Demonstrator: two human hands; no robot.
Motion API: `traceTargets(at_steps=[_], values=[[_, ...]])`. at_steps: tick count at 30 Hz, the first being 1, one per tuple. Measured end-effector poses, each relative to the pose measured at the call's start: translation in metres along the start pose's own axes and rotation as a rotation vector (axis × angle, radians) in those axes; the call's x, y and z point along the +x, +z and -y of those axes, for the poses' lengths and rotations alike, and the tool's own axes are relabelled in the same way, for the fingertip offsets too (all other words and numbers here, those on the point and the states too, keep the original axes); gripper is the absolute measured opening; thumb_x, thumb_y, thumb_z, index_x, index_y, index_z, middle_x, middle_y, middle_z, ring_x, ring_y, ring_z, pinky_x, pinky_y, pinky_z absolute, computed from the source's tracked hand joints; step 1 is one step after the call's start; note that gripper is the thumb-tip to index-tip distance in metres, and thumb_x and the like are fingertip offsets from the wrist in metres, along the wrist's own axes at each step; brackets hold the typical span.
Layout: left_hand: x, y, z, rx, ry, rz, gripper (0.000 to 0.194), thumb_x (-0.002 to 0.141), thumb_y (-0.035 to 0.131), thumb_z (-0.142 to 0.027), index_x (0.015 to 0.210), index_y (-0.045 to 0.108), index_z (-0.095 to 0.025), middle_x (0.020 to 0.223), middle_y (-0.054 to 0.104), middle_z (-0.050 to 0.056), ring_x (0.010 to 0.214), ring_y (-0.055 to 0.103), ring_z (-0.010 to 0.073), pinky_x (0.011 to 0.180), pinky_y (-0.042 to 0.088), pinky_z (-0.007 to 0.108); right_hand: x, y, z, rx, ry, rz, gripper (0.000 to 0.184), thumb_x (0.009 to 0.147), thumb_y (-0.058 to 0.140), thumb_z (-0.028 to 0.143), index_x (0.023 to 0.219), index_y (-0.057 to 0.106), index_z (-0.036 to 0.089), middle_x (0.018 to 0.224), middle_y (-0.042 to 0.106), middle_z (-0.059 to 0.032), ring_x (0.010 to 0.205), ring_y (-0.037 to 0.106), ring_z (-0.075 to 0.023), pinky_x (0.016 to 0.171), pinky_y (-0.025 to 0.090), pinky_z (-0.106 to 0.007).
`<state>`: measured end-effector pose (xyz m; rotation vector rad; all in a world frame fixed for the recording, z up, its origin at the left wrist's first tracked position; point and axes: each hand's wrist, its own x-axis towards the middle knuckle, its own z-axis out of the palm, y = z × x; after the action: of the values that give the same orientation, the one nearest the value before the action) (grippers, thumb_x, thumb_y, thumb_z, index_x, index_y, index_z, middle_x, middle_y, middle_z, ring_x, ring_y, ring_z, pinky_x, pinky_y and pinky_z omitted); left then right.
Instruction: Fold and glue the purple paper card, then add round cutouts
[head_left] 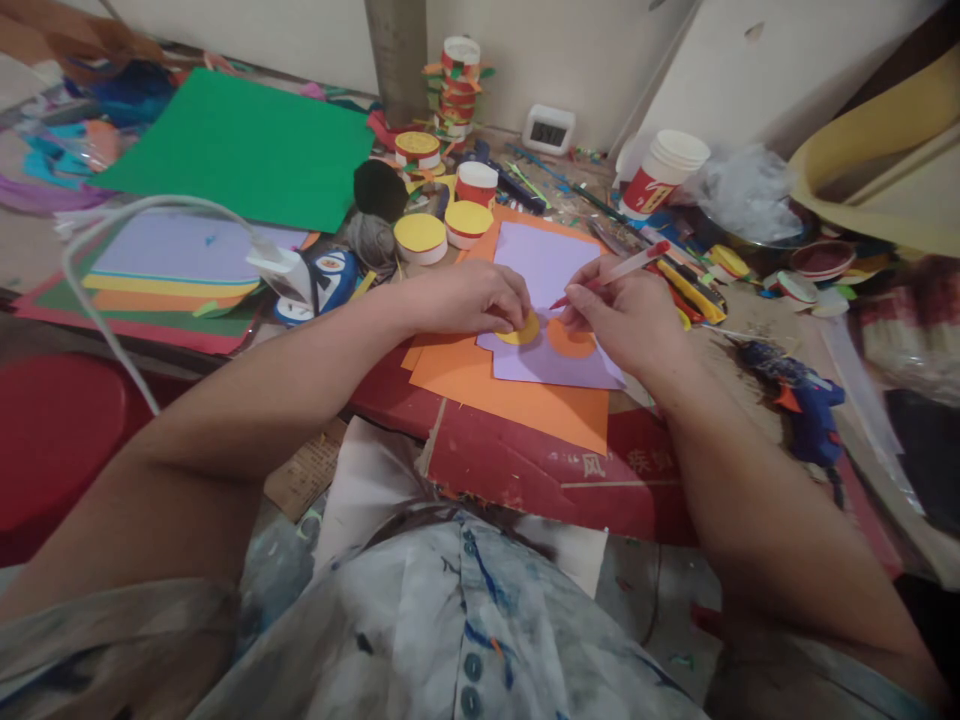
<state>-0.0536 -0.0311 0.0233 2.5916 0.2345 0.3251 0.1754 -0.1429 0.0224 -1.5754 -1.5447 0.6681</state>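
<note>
My left hand [474, 297] is closed, its fingertips pressing a yellow paper disc [523, 331] onto a lilac sheet [546, 300]. My right hand [626, 318] is closed round a red pen [619, 271] whose tip points down at the lilac sheet, just right of the yellow disc. An orange paper disc [571, 341] lies under that hand's fingers. The lilac sheet rests on an orange sheet [510, 390], which lies on a red cardboard box [555, 470].
A green sheet [240, 150] and stacked coloured papers [165, 275] lie at left. Paper cups with yellow lids [420, 237] stand behind the work. A white cup stack [664, 172], a small clock [548, 129] and a blue glue gun [802, 405] are at right.
</note>
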Motion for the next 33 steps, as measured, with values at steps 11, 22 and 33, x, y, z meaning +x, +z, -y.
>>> traceTargets(at_steps=[11, 22, 33], values=[[0.0005, 0.0007, 0.0021, 0.052, 0.025, 0.004, 0.019, 0.097, 0.071, -0.019, 0.1, 0.089, -0.025, 0.119, 0.084, 0.007, 0.117, 0.073, 0.02, 0.101, 0.053, 0.031, -0.0004, 0.0002, -0.0001, -0.006, -0.025, -0.018, 0.028, 0.096, 0.076, 0.052, 0.087, 0.066, 0.027, 0.071, 0.073, -0.0031, 0.063, 0.073, -0.0232, 0.058, 0.061, -0.039], [-0.0009, -0.0007, 0.0021, 0.042, 0.008, 0.002, 0.021, 0.098, 0.072, -0.019, 0.109, 0.088, -0.027, 0.122, 0.083, 0.007, 0.117, 0.074, 0.0193, 0.103, 0.052, 0.03, -0.0019, 0.003, 0.0046, 0.003, -0.035, -0.034, 0.025, 0.097, 0.073, 0.05, 0.09, 0.064, 0.028, 0.073, 0.074, -0.0029, 0.065, 0.073, -0.0225, 0.064, 0.064, -0.04], [-0.0024, -0.0042, 0.0055, 0.048, 0.001, 0.026, 0.021, 0.096, 0.071, -0.02, 0.106, 0.089, -0.027, 0.119, 0.084, 0.005, 0.112, 0.075, 0.0182, 0.1, 0.053, 0.029, -0.0019, 0.0057, 0.0002, -0.017, -0.036, -0.006, 0.027, 0.097, 0.074, 0.051, 0.089, 0.065, 0.027, 0.073, 0.075, -0.0027, 0.065, 0.075, -0.0239, 0.065, 0.064, -0.042]])
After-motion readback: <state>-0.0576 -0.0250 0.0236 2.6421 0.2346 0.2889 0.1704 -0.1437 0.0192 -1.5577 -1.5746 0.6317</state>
